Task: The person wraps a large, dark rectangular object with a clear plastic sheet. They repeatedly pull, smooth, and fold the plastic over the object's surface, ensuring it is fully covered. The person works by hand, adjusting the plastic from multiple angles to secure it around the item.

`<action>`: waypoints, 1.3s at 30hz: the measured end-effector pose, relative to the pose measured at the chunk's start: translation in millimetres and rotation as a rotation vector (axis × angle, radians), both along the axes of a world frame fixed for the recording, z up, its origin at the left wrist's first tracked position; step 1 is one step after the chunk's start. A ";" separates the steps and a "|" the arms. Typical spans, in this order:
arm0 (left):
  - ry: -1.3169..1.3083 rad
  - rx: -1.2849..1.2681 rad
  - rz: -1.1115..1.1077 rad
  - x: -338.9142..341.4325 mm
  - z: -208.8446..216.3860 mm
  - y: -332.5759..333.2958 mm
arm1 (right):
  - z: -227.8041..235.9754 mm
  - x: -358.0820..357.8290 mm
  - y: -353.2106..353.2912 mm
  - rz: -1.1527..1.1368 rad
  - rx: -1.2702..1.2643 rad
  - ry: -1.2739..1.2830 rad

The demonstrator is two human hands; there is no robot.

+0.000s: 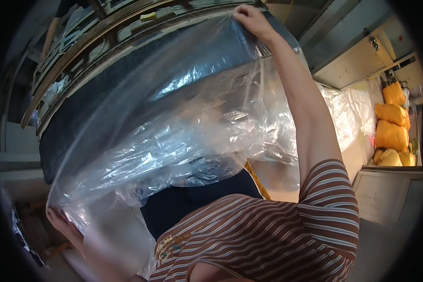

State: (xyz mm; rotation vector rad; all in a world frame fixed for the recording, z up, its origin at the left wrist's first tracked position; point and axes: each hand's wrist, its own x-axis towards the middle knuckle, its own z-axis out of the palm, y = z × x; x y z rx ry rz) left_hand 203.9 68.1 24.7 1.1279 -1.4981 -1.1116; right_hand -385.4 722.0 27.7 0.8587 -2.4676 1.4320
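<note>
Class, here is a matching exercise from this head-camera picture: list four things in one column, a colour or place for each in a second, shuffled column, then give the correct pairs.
Things:
1. clear plastic sheet
2. sacks
3. striped shirt
4. right hand

Descriptions:
A. brown with white stripes
B. raised at the top, gripping the sheet's edge
C. yellow-orange, stacked at the far right
D. transparent and crinkled, stretched between both hands

Pairs: 1-D, 2-C, 3-A, 4-B
</note>
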 end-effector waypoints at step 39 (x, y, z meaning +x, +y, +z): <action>-0.068 -0.065 -0.261 -286.5 -68.0 -212.0 | -39.1 -102.0 -23.7 -0.766 -0.101 0.167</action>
